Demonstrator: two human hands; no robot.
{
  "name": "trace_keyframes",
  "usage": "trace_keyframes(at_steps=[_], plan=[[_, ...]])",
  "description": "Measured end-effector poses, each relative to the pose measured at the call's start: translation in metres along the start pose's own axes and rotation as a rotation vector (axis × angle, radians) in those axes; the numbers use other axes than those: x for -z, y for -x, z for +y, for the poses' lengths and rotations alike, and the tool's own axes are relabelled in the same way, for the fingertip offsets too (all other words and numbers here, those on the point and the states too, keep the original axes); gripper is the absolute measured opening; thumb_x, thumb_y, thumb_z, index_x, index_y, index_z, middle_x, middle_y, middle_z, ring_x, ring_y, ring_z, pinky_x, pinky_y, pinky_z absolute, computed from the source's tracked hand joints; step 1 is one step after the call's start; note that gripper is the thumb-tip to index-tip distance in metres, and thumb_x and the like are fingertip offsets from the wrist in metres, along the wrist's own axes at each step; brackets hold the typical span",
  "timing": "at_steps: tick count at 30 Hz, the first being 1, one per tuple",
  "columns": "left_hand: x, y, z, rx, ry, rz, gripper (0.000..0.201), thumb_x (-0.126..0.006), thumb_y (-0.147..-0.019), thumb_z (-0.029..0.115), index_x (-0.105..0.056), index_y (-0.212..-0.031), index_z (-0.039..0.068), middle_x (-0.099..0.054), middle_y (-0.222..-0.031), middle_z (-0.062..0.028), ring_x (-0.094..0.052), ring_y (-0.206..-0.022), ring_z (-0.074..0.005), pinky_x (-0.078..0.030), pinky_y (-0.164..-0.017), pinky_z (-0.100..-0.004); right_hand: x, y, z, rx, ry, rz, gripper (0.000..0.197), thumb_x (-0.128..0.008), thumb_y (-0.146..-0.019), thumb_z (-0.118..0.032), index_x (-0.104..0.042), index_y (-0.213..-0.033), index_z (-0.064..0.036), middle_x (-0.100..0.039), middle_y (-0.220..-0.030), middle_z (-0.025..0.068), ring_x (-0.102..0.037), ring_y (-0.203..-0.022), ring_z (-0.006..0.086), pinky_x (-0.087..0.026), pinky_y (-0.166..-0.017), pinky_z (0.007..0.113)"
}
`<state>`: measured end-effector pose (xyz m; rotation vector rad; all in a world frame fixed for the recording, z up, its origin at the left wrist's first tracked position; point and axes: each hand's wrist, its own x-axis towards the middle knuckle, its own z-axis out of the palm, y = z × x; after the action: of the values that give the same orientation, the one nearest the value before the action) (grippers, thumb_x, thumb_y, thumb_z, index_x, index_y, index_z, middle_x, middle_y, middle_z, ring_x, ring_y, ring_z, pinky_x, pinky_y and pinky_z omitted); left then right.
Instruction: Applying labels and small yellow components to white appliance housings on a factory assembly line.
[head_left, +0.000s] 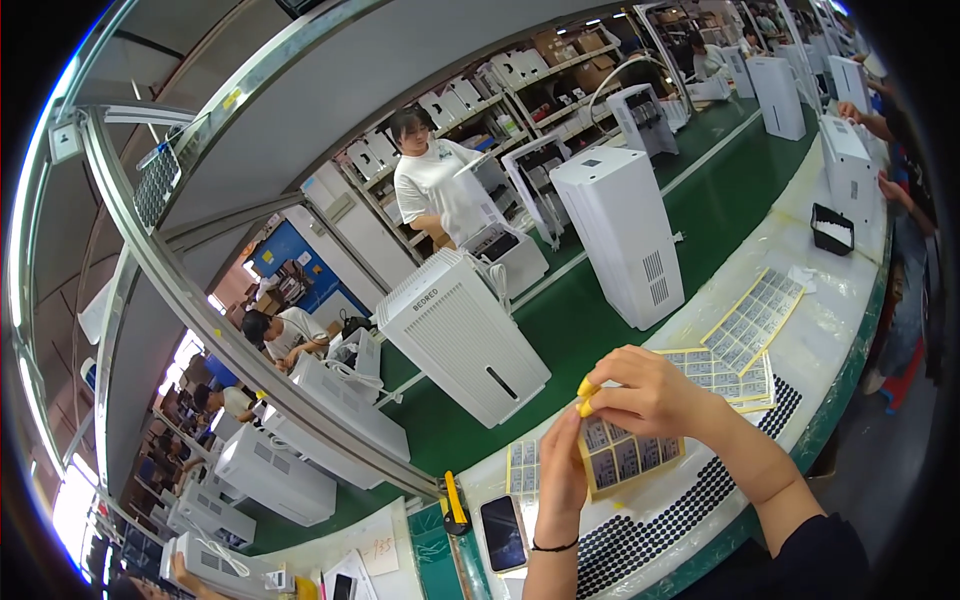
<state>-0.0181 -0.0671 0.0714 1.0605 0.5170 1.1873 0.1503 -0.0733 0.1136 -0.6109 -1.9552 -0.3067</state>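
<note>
Black dots ran along the surface's near edge, a phone and cutter lay toward its left end, other sheets near its far edge. My left hand held the label sheet, just below my right hand, whose fingertips nearly met; I couldn't tell if they gripped anything.

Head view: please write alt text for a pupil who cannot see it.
A person's left hand and right hand meet at the edge of a label sheet over a white worktop; the right wears yellow fingertip covers. Beyond, white machines stand along a green surface, with other workers nearby.
</note>
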Motion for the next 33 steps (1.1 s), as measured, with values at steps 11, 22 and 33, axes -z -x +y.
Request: trace_keyframes(at_steps=[11, 22, 33], plan=[[-0.048, -0.028, -0.046, 0.395, 0.346, -0.288, 0.013, -0.05, -0.097, 0.019, -0.05, -0.104, 0.009, -0.058, -0.099, -0.0033, -0.058, -0.09, -0.0098, -0.048, -0.079, -0.0249, 0.084, 0.043, -0.006, -0.129, 0.124, -0.098, 0.018, -0.07, -0.072, -0.007, -0.059, -0.086, -0.0068, -0.058, -0.101, 0.0085, -0.056, -0.098, 0.0304, -0.046, -0.087, 0.041], [0.014, -0.149, -0.194, -0.401, -1.201, 0.185, 0.045, -0.065, -0.087, 0.03, -0.048, -0.116, 0.001, -0.053, -0.113, -0.019, -0.048, -0.111, -0.0321, -0.037, -0.096, -0.042, 0.143, 0.063, 0.014, -0.252, -0.05, 0.228, 0.022, -0.063, -0.073, 0.007, -0.052, -0.086, -0.0064, -0.06, -0.087, 0.0088, -0.056, -0.085, 0.0274, -0.044, -0.093, 0.046], [0.104, -0.234, 0.047, -0.935, -0.993, 1.283, 0.082, -0.07, -0.08, 0.043, -0.031, -0.131, -0.008, -0.035, -0.128, -0.0278, -0.031, -0.124, -0.0418, -0.027, -0.104, -0.0513, 0.129, 0.094, 0.064, -0.706, -0.283, 0.184, 0.039, -0.063, -0.082, 0.002, -0.051, -0.118, -0.0044, -0.05, -0.088, 0.0027, -0.053, -0.089, 0.013, -0.039, -0.09, 0.029]])
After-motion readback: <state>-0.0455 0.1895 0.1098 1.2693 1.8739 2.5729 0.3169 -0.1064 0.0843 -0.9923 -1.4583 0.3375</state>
